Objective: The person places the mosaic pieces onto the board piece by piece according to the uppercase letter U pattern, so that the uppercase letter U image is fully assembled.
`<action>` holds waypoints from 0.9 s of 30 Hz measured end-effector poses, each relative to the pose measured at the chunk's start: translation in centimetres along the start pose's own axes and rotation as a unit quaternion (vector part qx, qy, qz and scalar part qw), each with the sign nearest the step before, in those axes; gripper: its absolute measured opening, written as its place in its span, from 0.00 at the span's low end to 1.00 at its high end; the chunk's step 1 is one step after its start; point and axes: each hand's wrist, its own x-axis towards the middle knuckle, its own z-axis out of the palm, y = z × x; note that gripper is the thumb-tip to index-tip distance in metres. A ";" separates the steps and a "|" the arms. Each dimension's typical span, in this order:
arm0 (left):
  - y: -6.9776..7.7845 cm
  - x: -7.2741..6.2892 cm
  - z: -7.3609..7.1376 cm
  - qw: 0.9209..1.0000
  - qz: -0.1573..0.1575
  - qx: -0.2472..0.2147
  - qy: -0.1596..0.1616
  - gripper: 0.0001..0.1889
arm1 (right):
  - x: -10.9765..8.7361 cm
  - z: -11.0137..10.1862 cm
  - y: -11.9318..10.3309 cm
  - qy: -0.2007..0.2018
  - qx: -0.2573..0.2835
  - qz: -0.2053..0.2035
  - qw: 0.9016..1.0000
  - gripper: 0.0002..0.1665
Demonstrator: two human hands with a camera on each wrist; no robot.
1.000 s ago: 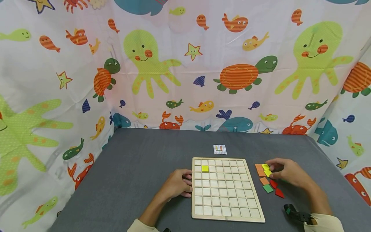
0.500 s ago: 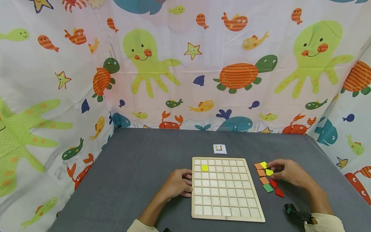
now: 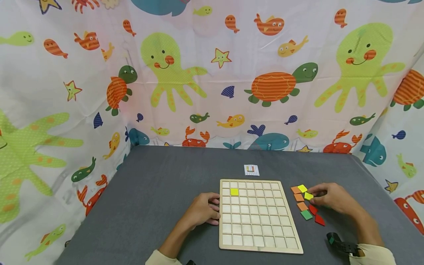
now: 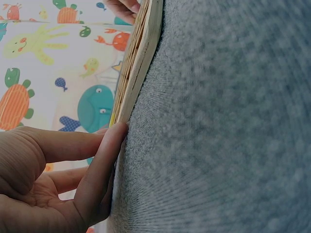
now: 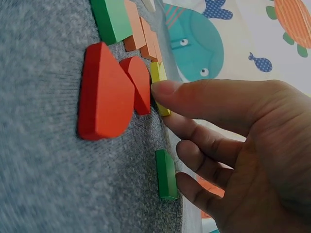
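In the head view my left hand (image 3: pixel 202 209) rests at the left edge of a wooden grid board (image 3: pixel 260 247). A fingertip touches the board's side (image 4: pixel 145 68) in the left wrist view, the fingers fairly straight. One yellow square tile (image 3: pixel 234 191) sits in a cell of the board's second row. To the right of the board, my right hand (image 3: pixel 331 197) pinches another yellow square tile (image 3: pixel 308 196) between thumb and forefinger, low over the cloth. The other fingers curl loosely in the right wrist view. A further yellow tile (image 3: pixel 302 188) lies just left of the pinched one.
Beside the board lie several orange tiles (image 3: pixel 299 197), a green tile (image 3: pixel 306 215) and two red pieces (image 3: pixel 319 220) with a curved side. Another green block (image 5: pixel 166 174) lies under my right hand. A small printed card (image 3: pixel 251 170) lies behind the board on the grey cloth (image 3: pixel 172 176).
The yellow tile in my right fingers has shifted slightly right, away from the orange tiles; the other yellow tile has turned and moved a little left. My left hand stays put.
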 end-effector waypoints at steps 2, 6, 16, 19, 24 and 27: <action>0.0 0.0 0.0 1.000 0.002 -0.001 0.001 0.35 | -0.1 0.0 -0.1 0.000 0.005 0.000 1.000 0.24; 0.0 0.0 0.0 1.000 0.004 -0.002 0.000 0.35 | -0.2 0.0 -0.4 0.005 0.010 -0.003 1.000 0.25; 0.2 -0.2 -0.1 1.000 0.006 -0.008 -0.004 0.36 | 0.1 1.0 -2.6 0.010 0.030 -0.027 0.999 0.24; 0.2 -0.2 -0.1 1.000 0.004 -0.008 -0.004 0.36 | 0.2 1.5 -3.3 0.013 0.040 -0.038 0.998 0.22; 0.1 -0.1 -0.1 1.000 0.004 -0.007 -0.003 0.36 | 0.4 2.2 -4.4 0.015 0.048 -0.058 0.997 0.21; 0.1 -0.2 -0.1 1.000 0.006 -0.006 -0.004 0.36 | 0.5 2.5 -5.0 0.018 0.052 -0.075 0.996 0.20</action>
